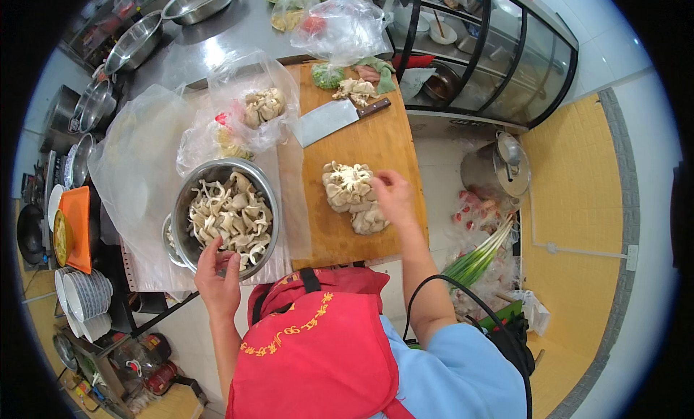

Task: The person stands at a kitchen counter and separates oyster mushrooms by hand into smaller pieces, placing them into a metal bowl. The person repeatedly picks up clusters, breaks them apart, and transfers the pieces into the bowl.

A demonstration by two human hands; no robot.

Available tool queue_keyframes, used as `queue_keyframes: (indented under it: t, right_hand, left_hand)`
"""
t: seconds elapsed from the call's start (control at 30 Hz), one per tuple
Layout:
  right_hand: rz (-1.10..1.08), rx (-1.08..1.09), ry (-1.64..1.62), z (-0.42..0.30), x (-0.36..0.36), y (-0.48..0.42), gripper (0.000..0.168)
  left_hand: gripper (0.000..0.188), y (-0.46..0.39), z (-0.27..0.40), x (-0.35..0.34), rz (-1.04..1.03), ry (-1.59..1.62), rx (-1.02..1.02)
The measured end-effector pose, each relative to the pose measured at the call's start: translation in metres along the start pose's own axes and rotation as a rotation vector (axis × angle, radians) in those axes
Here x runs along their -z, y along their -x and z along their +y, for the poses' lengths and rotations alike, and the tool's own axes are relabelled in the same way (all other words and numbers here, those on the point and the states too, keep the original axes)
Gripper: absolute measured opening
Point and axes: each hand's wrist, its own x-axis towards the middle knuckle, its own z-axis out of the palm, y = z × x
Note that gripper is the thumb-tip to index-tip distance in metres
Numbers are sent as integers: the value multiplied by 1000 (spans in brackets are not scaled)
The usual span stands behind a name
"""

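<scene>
A steel bowl (181,245) full of torn oyster mushrooms (230,216) stands left of the wooden cutting board (325,251). Over its near rim is my left hand (219,275), thumb and fingers apart and nothing seen between them. On the board lies a cluster of oyster mushrooms (347,186), its pale stem base facing up. A smaller clump (370,218) sits against its near side. My right hand (394,197) is at the cluster's right edge with curled fingers; whether they grip a piece is hidden. Beyond, a cleaver (331,122) with a brown handle lies flat.
Mushroom trimmings (355,91) and a green cloth (386,75) are at the board's far end. Plastic bags, one holding a mushroom clump (264,107), spread across the table's left. A glass-fronted cabinet (488,56) stands far right. Scallions (480,251) and a lidded pot (494,170) are on the floor.
</scene>
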Motion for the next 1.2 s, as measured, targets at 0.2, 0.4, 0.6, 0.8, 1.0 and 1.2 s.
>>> queue_keyframes:
  t: [0.2, 0.4, 0.6, 0.8, 1.0, 1.2]
  right_hand:
    - [-298, -138, 424, 77, 16, 15, 97]
    - [-114, -240, 370, 73, -30, 38, 82]
    - [42, -255, 112, 81, -20, 56, 67]
    - [35, -292, -581, 85, 8, 66, 54]
    - [-147, -251, -907, 18, 15, 68, 56]
    - [-512, -146, -880, -112, -50, 73, 56]
  left_hand:
    - [40, 0, 10, -11, -61, -15, -65]
    - [42, -4, 17, -19, -138, -14, -131]
    - [44, 0, 10, -15, -124, 22, -140]
    - [45, 0, 6, -8, -116, 61, -116]
    - [43, 1, 9, -12, -191, 273, 25]
    - [67, -15, 55, -13, -315, 288, -58]
